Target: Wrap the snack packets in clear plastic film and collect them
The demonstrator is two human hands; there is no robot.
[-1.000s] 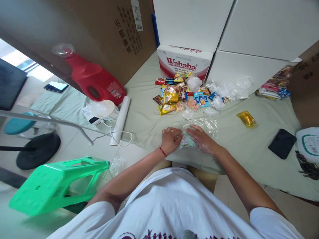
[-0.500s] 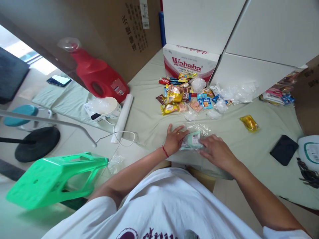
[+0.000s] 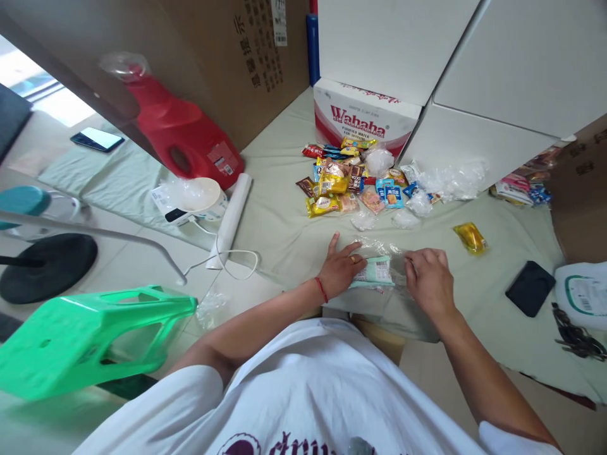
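I am pressing my left hand (image 3: 342, 273) flat on the green snack pack (image 3: 377, 272) inside the clear bag (image 3: 384, 249) on the cloth. My right hand (image 3: 429, 278) fingers are curling loosely on the bag, needing a pinch next.

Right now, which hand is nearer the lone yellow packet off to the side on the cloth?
Right. The right hand lies just left of and below the yellow packet, not touching it. The left hand is farther left, resting on the mint-green packet.

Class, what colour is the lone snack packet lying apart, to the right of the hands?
Yellow packet, clearest in the head view.
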